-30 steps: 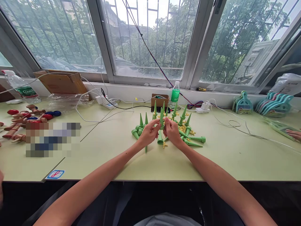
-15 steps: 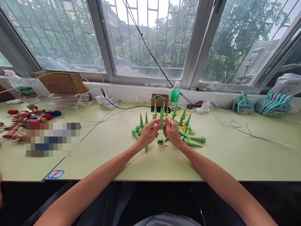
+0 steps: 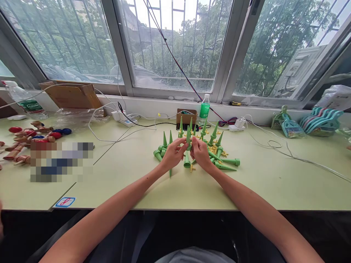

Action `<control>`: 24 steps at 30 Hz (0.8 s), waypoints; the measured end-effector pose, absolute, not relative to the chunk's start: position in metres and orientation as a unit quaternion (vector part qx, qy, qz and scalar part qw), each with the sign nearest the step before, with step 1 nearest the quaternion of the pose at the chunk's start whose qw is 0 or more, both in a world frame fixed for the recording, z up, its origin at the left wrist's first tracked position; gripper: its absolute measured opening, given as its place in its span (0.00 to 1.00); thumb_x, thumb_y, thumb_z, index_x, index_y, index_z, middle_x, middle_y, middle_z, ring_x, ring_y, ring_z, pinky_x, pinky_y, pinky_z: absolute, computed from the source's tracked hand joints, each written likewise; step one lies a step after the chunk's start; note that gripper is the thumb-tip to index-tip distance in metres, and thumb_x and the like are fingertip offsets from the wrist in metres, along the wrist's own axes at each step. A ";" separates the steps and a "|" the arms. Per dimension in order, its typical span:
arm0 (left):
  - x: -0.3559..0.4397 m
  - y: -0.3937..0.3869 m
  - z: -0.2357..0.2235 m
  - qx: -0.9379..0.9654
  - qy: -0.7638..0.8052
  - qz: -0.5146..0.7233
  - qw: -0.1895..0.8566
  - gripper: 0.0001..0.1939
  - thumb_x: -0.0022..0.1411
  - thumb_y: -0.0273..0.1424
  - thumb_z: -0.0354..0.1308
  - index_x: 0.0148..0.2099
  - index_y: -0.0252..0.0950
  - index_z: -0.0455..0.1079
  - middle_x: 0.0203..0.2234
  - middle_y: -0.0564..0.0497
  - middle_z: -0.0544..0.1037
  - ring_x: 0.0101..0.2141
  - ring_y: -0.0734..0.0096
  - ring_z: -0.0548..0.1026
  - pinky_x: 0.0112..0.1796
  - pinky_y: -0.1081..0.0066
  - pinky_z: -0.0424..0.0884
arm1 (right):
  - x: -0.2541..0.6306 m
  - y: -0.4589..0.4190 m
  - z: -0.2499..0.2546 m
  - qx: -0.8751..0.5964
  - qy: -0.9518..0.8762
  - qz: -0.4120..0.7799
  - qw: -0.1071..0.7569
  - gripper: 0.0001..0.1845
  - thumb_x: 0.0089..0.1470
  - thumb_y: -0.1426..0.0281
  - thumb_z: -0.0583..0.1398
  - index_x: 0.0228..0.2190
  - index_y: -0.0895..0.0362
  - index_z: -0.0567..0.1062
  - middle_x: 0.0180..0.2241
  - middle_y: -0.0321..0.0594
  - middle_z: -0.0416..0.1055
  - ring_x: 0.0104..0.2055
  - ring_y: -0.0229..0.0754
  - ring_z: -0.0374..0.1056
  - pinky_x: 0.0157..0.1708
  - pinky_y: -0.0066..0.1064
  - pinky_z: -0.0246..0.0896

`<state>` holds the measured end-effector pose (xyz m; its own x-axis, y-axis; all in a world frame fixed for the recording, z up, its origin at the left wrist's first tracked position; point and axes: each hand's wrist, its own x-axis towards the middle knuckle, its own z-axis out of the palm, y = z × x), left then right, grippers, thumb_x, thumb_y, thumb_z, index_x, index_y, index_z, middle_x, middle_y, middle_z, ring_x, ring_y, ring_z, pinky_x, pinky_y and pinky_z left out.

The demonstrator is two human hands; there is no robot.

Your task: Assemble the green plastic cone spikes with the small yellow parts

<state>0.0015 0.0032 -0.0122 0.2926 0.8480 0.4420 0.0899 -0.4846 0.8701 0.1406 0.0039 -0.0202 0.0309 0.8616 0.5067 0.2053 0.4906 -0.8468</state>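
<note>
My left hand [image 3: 174, 152] is closed, with thumb and fingers pinching a green plant-watering spike [image 3: 188, 140] that points upward. Right beside it, my right hand [image 3: 200, 150] is closed against the spike's side; whatever its fingertips pinch is too small and covered to name. Below the hands a loose green cone [image 3: 187, 160] lies with its wide opening toward me, next to a small yellow valve piece [image 3: 192, 168]. Behind stand several green spikes [image 3: 213, 133] fitted with yellow pieces. More spikes [image 3: 225, 167] lie to the right, near a pile of yellow valves [image 3: 213, 149].
A small cardboard box [image 3: 187, 116] and a green-labelled bottle [image 3: 204, 106] stand at the back. Wooden toys with red and blue balls [image 3: 20, 144] lie at left. White cables [image 3: 274, 144] cross the right side, before teal bagged items [image 3: 319, 122].
My hands stay almost still around the spike. At the far right, one teal bagged item has tipped over and shifted forward, and something transparent has appeared at the right edge.
</note>
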 end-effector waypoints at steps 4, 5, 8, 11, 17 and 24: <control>0.001 0.004 -0.013 0.709 0.329 0.492 0.384 0.21 0.63 0.44 0.54 0.52 0.37 0.71 0.40 0.47 0.72 0.18 0.86 0.65 0.17 0.81 0.65 | 0.141 0.004 -0.021 -0.422 -0.639 0.281 0.579 0.29 0.61 0.46 0.46 0.25 0.56 0.67 0.12 0.30 0.55 0.15 0.34 0.55 0.16 0.26 0.47; 0.001 0.004 -0.013 0.710 0.328 0.491 0.384 0.21 0.63 0.44 0.54 0.52 0.37 0.71 0.40 0.47 0.72 0.18 0.86 0.65 0.16 0.81 0.65 | 0.141 0.004 -0.021 -0.422 -0.639 0.282 0.579 0.29 0.61 0.46 0.46 0.25 0.56 0.67 0.12 0.30 0.55 0.15 0.34 0.55 0.16 0.26 0.47; 0.001 0.004 -0.012 0.711 0.327 0.488 0.386 0.20 0.63 0.44 0.54 0.52 0.37 0.71 0.40 0.47 0.72 0.18 0.86 0.65 0.16 0.81 0.65 | 0.141 0.003 -0.020 -0.422 -0.637 0.281 0.580 0.29 0.61 0.46 0.45 0.25 0.56 0.67 0.11 0.30 0.55 0.14 0.34 0.55 0.16 0.26 0.47; 0.001 0.004 -0.012 0.711 0.330 0.487 0.386 0.20 0.63 0.44 0.55 0.51 0.37 0.71 0.39 0.47 0.71 0.18 0.86 0.65 0.15 0.81 0.65 | 0.140 0.003 -0.019 -0.424 -0.637 0.281 0.579 0.30 0.61 0.45 0.45 0.25 0.56 0.67 0.11 0.30 0.54 0.14 0.34 0.54 0.15 0.26 0.47; 0.001 0.003 -0.011 0.712 0.329 0.486 0.385 0.19 0.63 0.43 0.55 0.51 0.36 0.71 0.41 0.46 0.72 0.19 0.85 0.67 0.16 0.81 0.65 | 0.140 0.003 -0.019 -0.427 -0.637 0.277 0.579 0.31 0.60 0.44 0.45 0.26 0.57 0.68 0.11 0.30 0.55 0.14 0.34 0.54 0.16 0.27 0.47; 0.001 0.004 -0.011 0.713 0.326 0.487 0.386 0.20 0.63 0.43 0.55 0.50 0.36 0.71 0.39 0.47 0.73 0.19 0.85 0.66 0.16 0.81 0.66 | 0.141 0.003 -0.020 -0.423 -0.641 0.282 0.575 0.31 0.60 0.44 0.45 0.25 0.56 0.68 0.11 0.31 0.56 0.14 0.34 0.54 0.16 0.27 0.47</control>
